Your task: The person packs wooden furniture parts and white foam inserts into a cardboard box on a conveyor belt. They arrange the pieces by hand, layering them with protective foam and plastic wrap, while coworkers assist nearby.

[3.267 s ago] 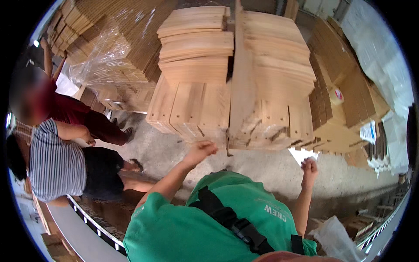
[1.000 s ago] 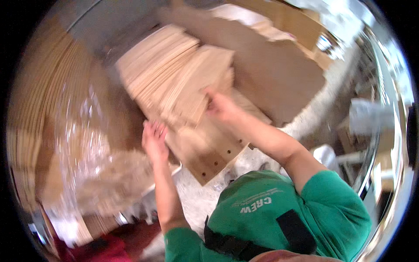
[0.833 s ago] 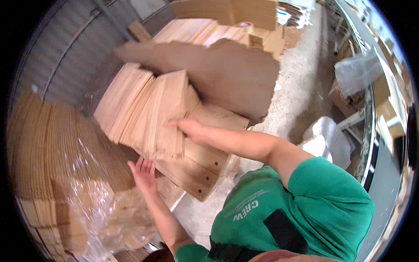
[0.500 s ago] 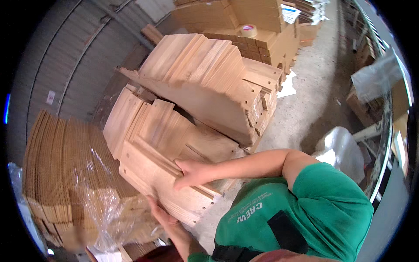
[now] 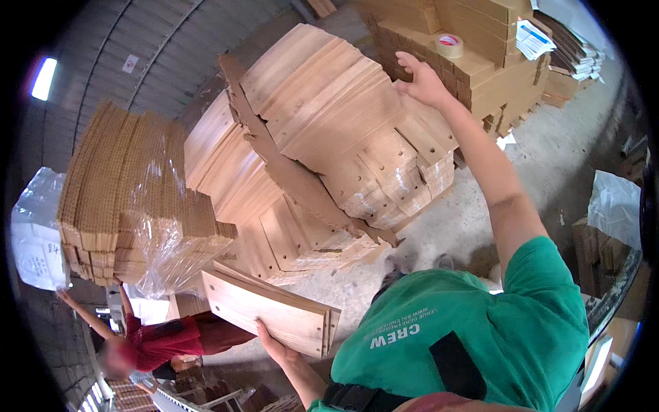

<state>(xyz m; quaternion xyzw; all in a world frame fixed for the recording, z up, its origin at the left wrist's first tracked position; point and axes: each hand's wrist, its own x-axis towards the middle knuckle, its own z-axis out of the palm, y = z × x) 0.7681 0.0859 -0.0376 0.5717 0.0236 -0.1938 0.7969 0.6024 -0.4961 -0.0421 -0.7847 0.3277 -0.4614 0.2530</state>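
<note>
A few flat wooden boards (image 5: 264,305) with small holes near their ends lean together at my left side, off the stacks. My left hand (image 5: 278,345) grips their lower edge, thumb on the front face; its other fingers are hidden behind. Stretched far out, my right hand (image 5: 422,84) has its fingers apart and holds nothing. It hovers by the right end of a tall stack of wooden boards (image 5: 329,86); whether it touches the wood I cannot tell. A torn cardboard sheet (image 5: 274,161) stands between this stack and a second board stack (image 5: 226,161) on its left.
Folded cardboard (image 5: 117,185) under clear plastic film piles up at left, where a person in red (image 5: 171,340) reaches up. Brown cartons (image 5: 473,69) with a tape roll (image 5: 449,46) on top stand at the far right. Concrete floor (image 5: 549,172) runs along the right.
My left hand has lifted a few boards off the stack and holds them at my side. My right hand has let go of the boards and swung far forward. The view has shifted.
</note>
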